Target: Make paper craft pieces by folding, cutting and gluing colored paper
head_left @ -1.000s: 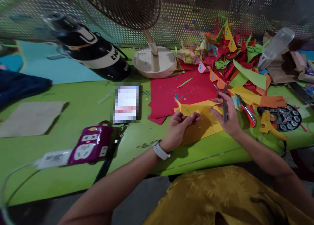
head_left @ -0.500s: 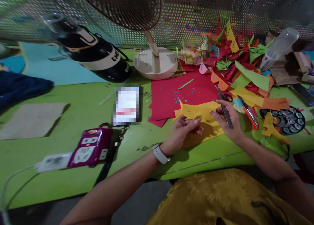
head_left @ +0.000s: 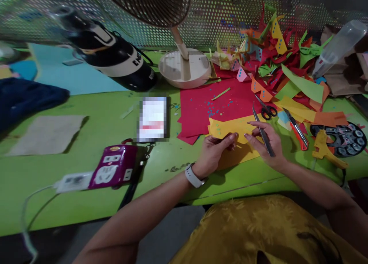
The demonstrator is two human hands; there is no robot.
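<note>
My left hand (head_left: 212, 150), with a pale watch at the wrist, pinches the lower edge of a folded yellow paper piece (head_left: 227, 126) between thumb and fingers. Small greenish-blue dots show near the paper's left end. My right hand (head_left: 268, 143) is closed around slim grey metal tweezers (head_left: 263, 135), whose points face up and away from me. Its thumb and fingertips are at the right end of the same paper; whether they grip it, I cannot tell. Beneath lie a flat yellow sheet (head_left: 238, 156) and a red sheet (head_left: 198, 106) strewn with tiny blue bits.
Scissors (head_left: 269, 111), a red cutter knife (head_left: 297, 131) and a yellow glue gun (head_left: 326, 150) lie to the right. Coloured paper pieces (head_left: 278, 60) heap up behind. A fan base (head_left: 169, 74), black bottle (head_left: 126, 68), phone (head_left: 152, 118) and purple power strip (head_left: 115, 164) stand leftward.
The view has shifted slightly, moving the scene rightward. My left thumb has risen onto the folded yellow paper, and its upraised left corner now sits lower. The tweezers stay in my right hand.
</note>
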